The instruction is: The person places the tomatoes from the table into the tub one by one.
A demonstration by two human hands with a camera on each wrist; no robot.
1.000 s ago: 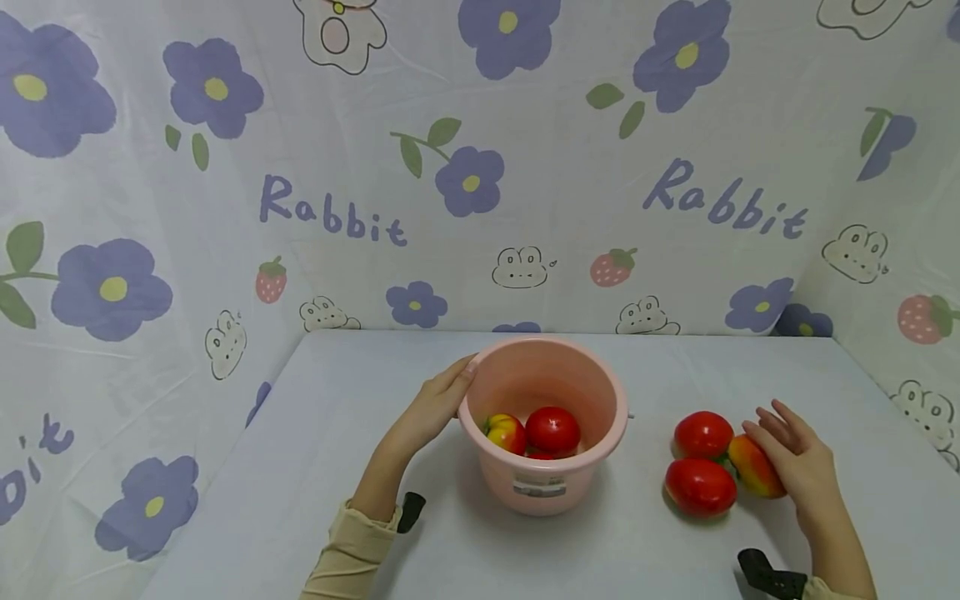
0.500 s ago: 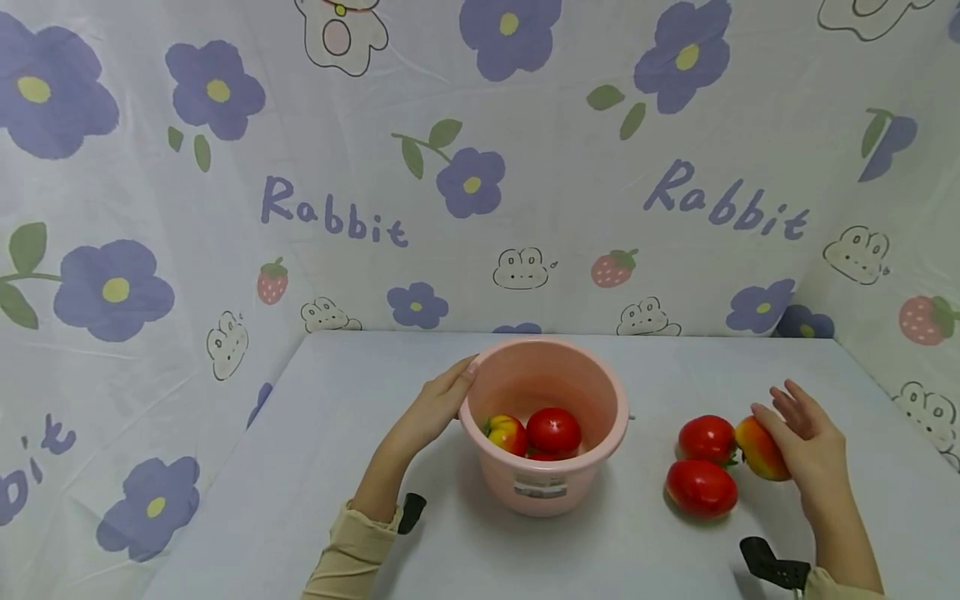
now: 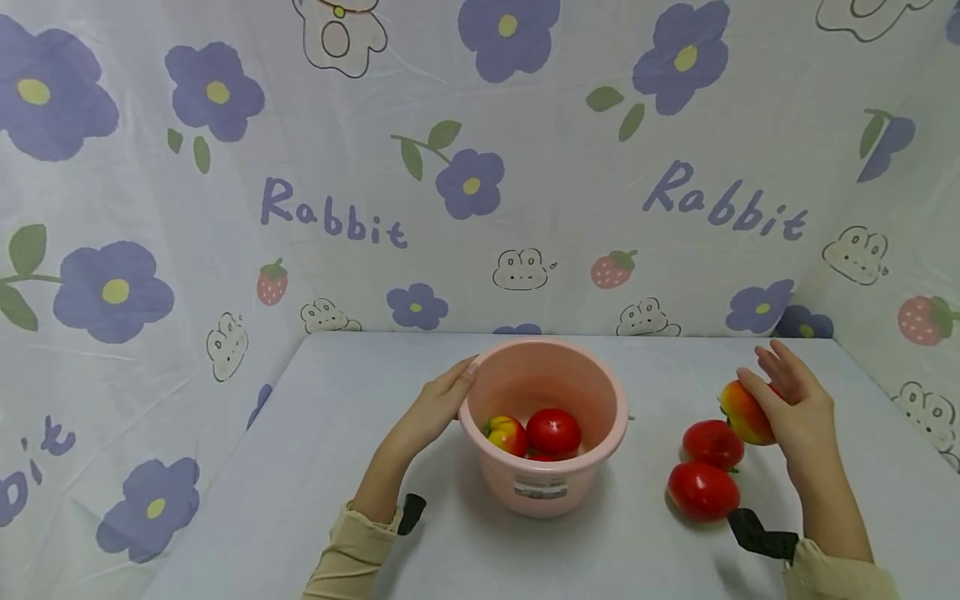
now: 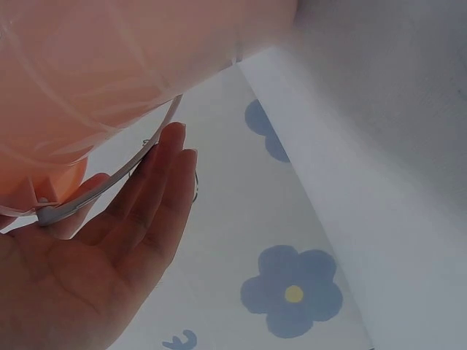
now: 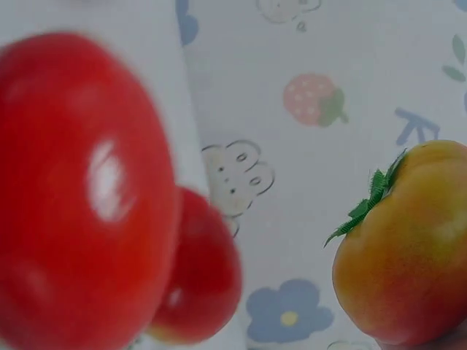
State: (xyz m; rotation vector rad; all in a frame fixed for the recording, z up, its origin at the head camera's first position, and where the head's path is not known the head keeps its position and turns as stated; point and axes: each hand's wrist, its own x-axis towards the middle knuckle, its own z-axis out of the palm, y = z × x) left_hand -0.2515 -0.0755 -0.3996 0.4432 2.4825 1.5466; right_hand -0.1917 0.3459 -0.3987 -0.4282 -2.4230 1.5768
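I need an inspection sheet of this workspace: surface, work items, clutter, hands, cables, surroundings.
Surface: pale table, bare where visible.
Work items: pink bucket holds a red tomato and a yellow-red tomato; two red tomatoes lie on the table right of it.
Clutter: nothing seen.
Hands: left hand rests against the bucket's side; right hand holds an orange-red tomato above the table.
Cables: nothing seen.
Surroundings: flower-print cloth marked "Rabbit".

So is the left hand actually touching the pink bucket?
Touching. In the head view the left hand lies flat against the side of the pink bucket near its rim; the left wrist view shows the straight fingers against the bucket's wire handle.
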